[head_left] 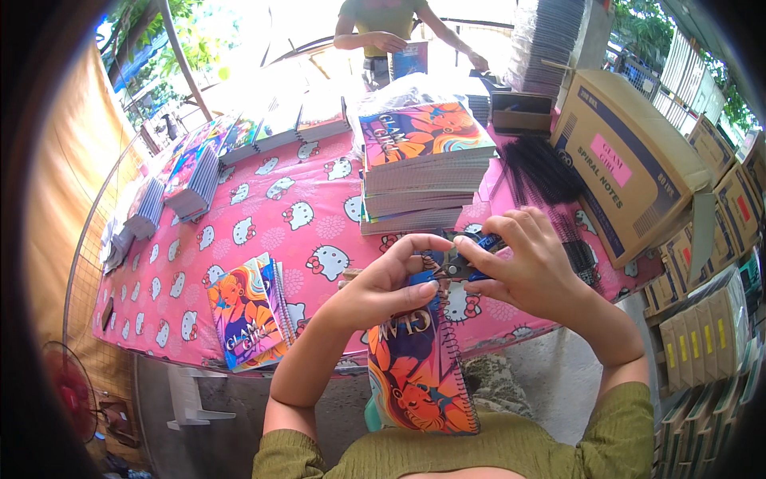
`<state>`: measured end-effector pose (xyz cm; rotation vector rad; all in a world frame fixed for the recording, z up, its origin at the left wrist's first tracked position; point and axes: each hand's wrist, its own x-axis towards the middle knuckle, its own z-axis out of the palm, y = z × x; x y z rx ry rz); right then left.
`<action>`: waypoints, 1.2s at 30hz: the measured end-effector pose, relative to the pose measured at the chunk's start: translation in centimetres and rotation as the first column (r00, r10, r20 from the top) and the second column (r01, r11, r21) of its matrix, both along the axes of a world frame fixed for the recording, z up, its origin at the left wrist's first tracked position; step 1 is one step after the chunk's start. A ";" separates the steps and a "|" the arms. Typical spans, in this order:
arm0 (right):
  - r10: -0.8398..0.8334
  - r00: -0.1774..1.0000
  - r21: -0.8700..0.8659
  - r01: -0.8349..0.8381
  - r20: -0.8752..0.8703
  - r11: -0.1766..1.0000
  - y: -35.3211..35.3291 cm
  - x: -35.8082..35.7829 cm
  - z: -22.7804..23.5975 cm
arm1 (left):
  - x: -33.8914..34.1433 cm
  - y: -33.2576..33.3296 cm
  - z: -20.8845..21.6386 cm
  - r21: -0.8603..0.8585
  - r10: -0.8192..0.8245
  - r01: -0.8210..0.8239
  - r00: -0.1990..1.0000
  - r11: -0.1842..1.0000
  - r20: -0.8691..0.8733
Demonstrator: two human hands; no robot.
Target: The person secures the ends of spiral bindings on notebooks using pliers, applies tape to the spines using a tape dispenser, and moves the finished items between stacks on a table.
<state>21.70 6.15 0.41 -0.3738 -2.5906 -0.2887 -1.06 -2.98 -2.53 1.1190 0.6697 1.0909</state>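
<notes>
My left hand (391,287) pinches the upper end of a spiral notebook (415,375) with a colorful orange and purple cover, which hangs upside down in front of my chest. A black wire coil runs along its right edge. In my right hand (523,259) is a pair of pliers (456,267) with blue handles, closed around by the fingers. The dark metal jaws are at the coil's upper end, beside my left fingertips. Whether the jaws grip the wire cannot be made out. A bit of blue under my left thumb is too covered to name.
A tall notebook stack (427,160) stands ahead on the pink tablecloth (271,191). A small notebook pile (249,315) lies left, with more stacks (191,184) farther back. Loose black coils (542,172) lie by a large carton (630,160). Across the table, a person (383,32) handles a notebook.
</notes>
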 end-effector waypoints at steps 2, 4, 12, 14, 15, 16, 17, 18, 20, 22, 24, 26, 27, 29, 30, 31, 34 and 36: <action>0.014 1.000 0.005 -0.014 -0.010 1.000 0.2 -0.1 0.0 | 0.2 0.0 0.0 0.023 -0.006 0.006 1.000 1.000 -0.004; 0.038 0.998 0.070 -0.035 -0.043 0.997 0.6 -0.3 0.3 | 0.0 0.0 0.0 0.054 -0.008 0.009 1.000 0.998 -0.024; 0.061 0.998 0.170 -0.055 -0.029 0.984 0.7 -0.4 1.0 | 0.1 0.0 -0.1 0.103 0.035 -0.030 0.998 0.994 -0.043; 0.071 0.997 0.167 -0.064 -0.037 0.984 0.9 -0.5 0.8 | 0.1 0.0 -0.1 0.095 0.035 -0.030 0.998 0.995 -0.050; 0.073 0.996 0.156 -0.065 -0.047 0.986 1.1 -0.4 0.9 | 0.0 0.0 -0.1 0.092 0.035 -0.030 0.998 0.995 -0.054; 0.076 0.995 0.144 -0.067 -0.057 0.987 1.3 -0.4 0.9 | 0.0 0.1 -0.1 0.085 0.033 -0.028 0.998 0.996 -0.059; 0.078 0.996 0.136 -0.070 -0.051 0.988 1.6 -0.4 0.8 | 0.0 0.1 0.0 0.077 0.031 -0.026 0.997 0.997 -0.065; 0.081 0.996 0.129 -0.074 -0.045 0.989 2.0 -0.3 0.8 | 0.1 0.2 0.0 0.069 0.029 -0.024 0.997 0.997 -0.071; 0.056 0.998 0.067 -0.056 0.013 0.996 2.1 -0.1 0.7 | 0.2 0.2 0.0 0.076 0.053 -0.049 0.997 0.996 -0.055; 0.016 0.993 -0.038 -0.011 0.119 0.999 1.8 0.1 0.5 | 0.1 0.2 -0.3 0.053 0.080 -0.078 0.996 0.996 -0.039; -0.023 0.992 -0.048 0.029 0.125 0.998 1.4 0.6 0.5 | -0.2 0.1 -0.8 -0.001 0.102 -0.102 0.994 0.995 -0.023; -0.033 0.996 0.008 0.032 0.084 0.999 1.1 0.8 1.3 | -0.2 0.0 -0.7 -0.012 0.132 -0.132 0.991 0.991 -0.012; -0.017 0.999 0.066 0.014 0.042 0.998 0.8 0.9 2.0 | -0.1 -0.1 -0.7 -0.022 0.149 -0.150 0.989 0.989 -0.007; 0.012 1.000 0.129 -0.012 0.004 0.992 0.5 0.8 2.6 | -0.1 -0.2 -0.6 -0.031 0.168 -0.168 0.986 0.985 -0.016; 0.015 1.000 0.136 -0.016 0.007 0.991 0.2 0.7 2.8 | 0.0 -0.1 -0.5 -0.033 0.171 -0.171 0.985 0.985 -0.022; 0.019 1.000 0.143 -0.020 0.010 0.990 0.0 0.7 2.9 | 0.1 -0.1 -0.5 -0.011 0.182 -0.183 0.982 0.983 -0.051; 0.060 0.998 0.180 -0.054 -0.025 0.982 -0.3 0.3 3.3 | 0.3 -0.2 -0.3 0.030 0.209 -0.207 0.973 0.978 -0.096; 0.053 0.998 0.220 -0.047 -0.022 0.974 -0.4 0.1 3.6 | 0.7 -0.2 0.1 0.015 0.211 -0.211 0.974 0.977 -0.077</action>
